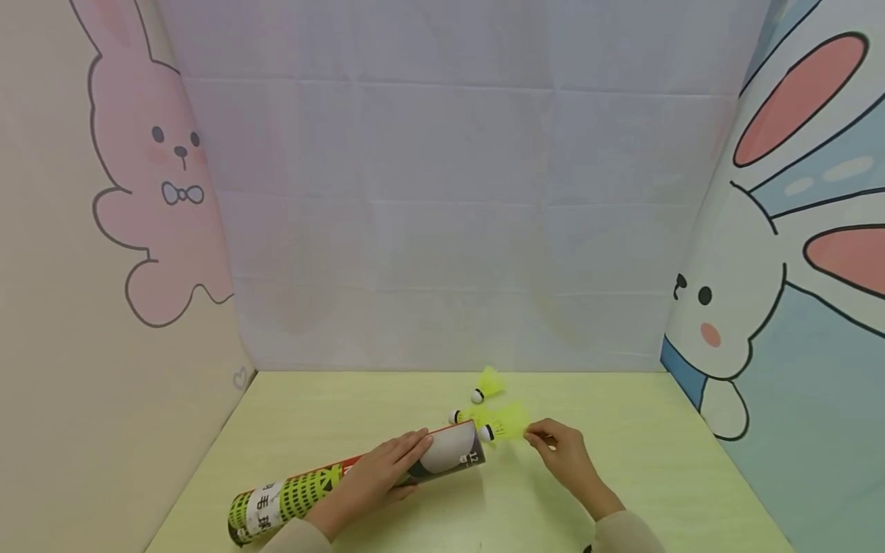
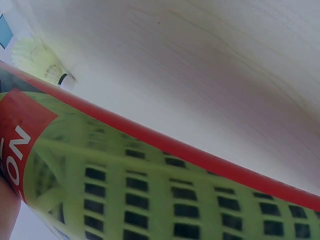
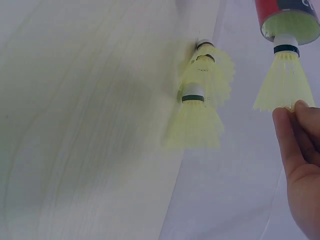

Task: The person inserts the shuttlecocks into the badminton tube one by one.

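Note:
A long badminton shuttlecock tube [image 1: 304,491], printed green, red and grey, slants across the table in the head view. My left hand [image 1: 380,472] grips it near the middle, fingers over the top and thumb on the near side. Between thumb and fingertips, my right hand [image 1: 563,453] pinches the skirt rim of a yellow shuttlecock [image 3: 284,80]. Its white cork points at the tube's open mouth [image 3: 292,30], overlapping the rim in the right wrist view. The left wrist view shows the tube's green checked side [image 2: 150,185] close up.
Other yellow shuttlecocks lie on the table beyond the tube's mouth, one farther back [image 1: 491,382] and another nearer [image 3: 195,122] in the right wrist view. A pale cloth wall [image 1: 456,230] closes off the back, with rabbit-printed panels [image 1: 774,307] at both sides.

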The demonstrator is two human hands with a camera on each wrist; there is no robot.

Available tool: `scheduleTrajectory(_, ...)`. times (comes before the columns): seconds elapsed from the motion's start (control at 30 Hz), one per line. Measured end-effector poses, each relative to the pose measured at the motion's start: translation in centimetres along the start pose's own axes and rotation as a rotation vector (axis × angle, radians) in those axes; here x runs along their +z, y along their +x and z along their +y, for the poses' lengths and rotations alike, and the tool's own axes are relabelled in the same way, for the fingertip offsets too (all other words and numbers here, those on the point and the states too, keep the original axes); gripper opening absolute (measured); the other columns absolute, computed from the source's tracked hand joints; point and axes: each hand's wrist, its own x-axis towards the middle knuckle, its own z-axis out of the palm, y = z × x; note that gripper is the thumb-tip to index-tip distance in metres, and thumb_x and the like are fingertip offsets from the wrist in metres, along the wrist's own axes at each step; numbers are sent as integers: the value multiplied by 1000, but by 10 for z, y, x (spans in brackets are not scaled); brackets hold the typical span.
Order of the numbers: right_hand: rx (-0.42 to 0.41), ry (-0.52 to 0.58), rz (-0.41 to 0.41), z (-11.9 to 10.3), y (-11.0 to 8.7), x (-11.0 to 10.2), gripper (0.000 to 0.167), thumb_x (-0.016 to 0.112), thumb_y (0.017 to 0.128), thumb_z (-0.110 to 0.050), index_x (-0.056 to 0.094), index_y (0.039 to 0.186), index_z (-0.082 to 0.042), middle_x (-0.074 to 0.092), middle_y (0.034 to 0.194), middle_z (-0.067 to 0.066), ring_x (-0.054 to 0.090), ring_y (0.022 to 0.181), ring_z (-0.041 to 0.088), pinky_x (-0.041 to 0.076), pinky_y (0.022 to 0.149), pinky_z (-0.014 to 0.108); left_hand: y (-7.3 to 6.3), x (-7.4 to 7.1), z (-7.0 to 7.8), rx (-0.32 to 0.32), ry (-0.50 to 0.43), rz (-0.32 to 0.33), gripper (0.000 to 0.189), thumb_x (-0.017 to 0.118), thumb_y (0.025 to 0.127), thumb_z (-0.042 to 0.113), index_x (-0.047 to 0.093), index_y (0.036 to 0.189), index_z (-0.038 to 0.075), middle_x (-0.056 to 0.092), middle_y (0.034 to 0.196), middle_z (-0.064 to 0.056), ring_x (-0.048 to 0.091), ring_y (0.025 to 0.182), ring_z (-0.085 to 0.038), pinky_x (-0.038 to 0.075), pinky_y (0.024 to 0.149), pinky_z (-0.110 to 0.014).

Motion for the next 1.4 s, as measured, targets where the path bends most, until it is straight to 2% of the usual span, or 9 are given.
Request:
scheduleTrajectory(0.2,-46,15,-48,-9,1,8,6,71,83,-1,70,88,-4,69,80,2,66,72,9,56,63,22,0,-1,1,-11,-3,-19,71,55,94,45,35,148,3,40,150,-10,49,127,-24,49,95,-37)
scheduleTrajectory(0.4,-39,49,-99,-18,-1,16,3,71,85,-5,71,89,-5,70,82,2,67,74,11,56,64,22,0,-2,2,-20,-17,-33,84,76,83,33,34,149,4,39,150,-10,49,128,-25,49,96,-38)
scheduleTrajectory(0.5,-50,64,-117,-21,-1,20,4,71,85,-3,71,88,-5,70,82,2,67,74,11,56,64,22,0,-1,3,-19,-17,-32,89,81,78,28,34,149,3,40,149,-11,49,127,-25,49,95,-38)
scheduleTrajectory(0.6,-76,93,-126,-23,0,25,5,71,84,-2,72,87,-6,70,82,3,67,74,11,56,64,22,0,-1,3,-16,-13,-32,88,80,79,29,34,149,3,40,150,-10,49,127,-25,49,96,-38)
scheduleTrajectory(0.8,-118,107,-137,-24,1,31,6,71,85,-3,73,86,-8,70,81,3,67,74,8,56,63,20,0,-1,3,-12,-9,-25,79,71,87,36,34,149,4,38,151,-9,48,128,-24,48,96,-37)
scheduleTrajectory(1.03,-131,101,-144,-28,3,35,5,73,82,-2,73,85,-5,71,83,4,67,75,11,56,63,21,-1,-2,2,-17,-21,-1,89,82,77,27,35,148,2,39,150,-10,50,126,-25,49,94,-38)
scheduleTrajectory(1.2,-140,129,-175,-33,4,41,7,72,82,1,73,85,-5,70,83,6,66,74,11,56,63,22,-2,0,1,-9,-21,2,90,82,76,27,35,148,2,38,151,-10,49,127,-25,49,94,-37)
scheduleTrajectory(1.4,-135,116,-197,-36,4,46,19,71,78,11,72,81,-7,69,81,1,65,75,9,56,63,21,-4,4,0,15,-32,17,91,84,74,26,35,148,1,40,149,-11,50,126,-25,50,93,-38)
